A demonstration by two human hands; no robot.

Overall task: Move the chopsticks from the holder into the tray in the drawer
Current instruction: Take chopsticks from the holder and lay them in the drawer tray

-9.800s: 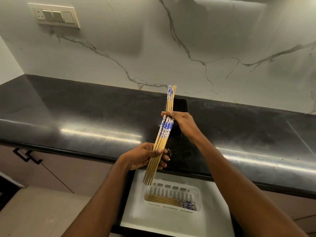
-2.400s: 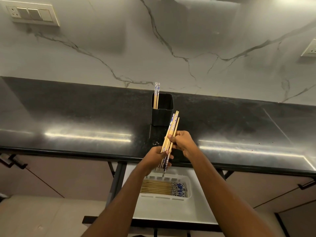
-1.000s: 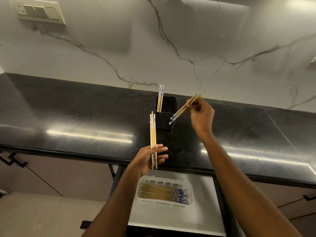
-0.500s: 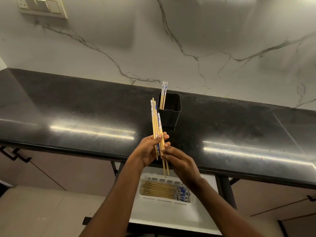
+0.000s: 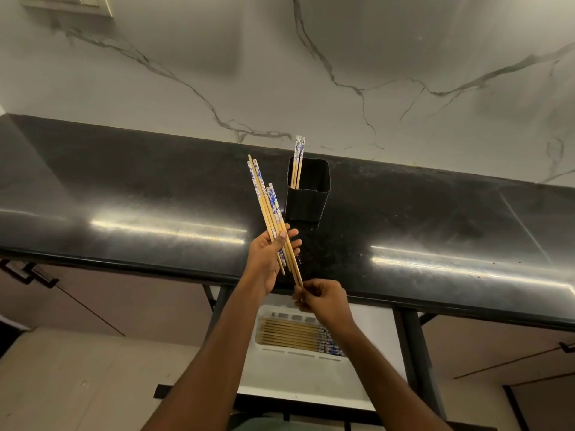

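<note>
Holding a bundle of chopsticks (image 5: 269,213), your left hand (image 5: 270,259) has its thumb clamped across them — long axis running from 5 o'clock up to 11, blue-patterned ends highest. Your right hand (image 5: 322,301) pinches their plain lower tips. Two more stand near upright in the holder (image 5: 308,194) on the counter (image 5: 124,188). Below, others lie along 3–9 in the tray (image 5: 298,335) inside the open drawer (image 5: 298,377).

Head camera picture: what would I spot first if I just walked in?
First, the bundle of blue-patterned wooden chopsticks held up in the left hand over the shiny black counter, with the right hand pinching the lower tips. Behind stands a black square holder; below, a white tray of chopsticks.
</note>
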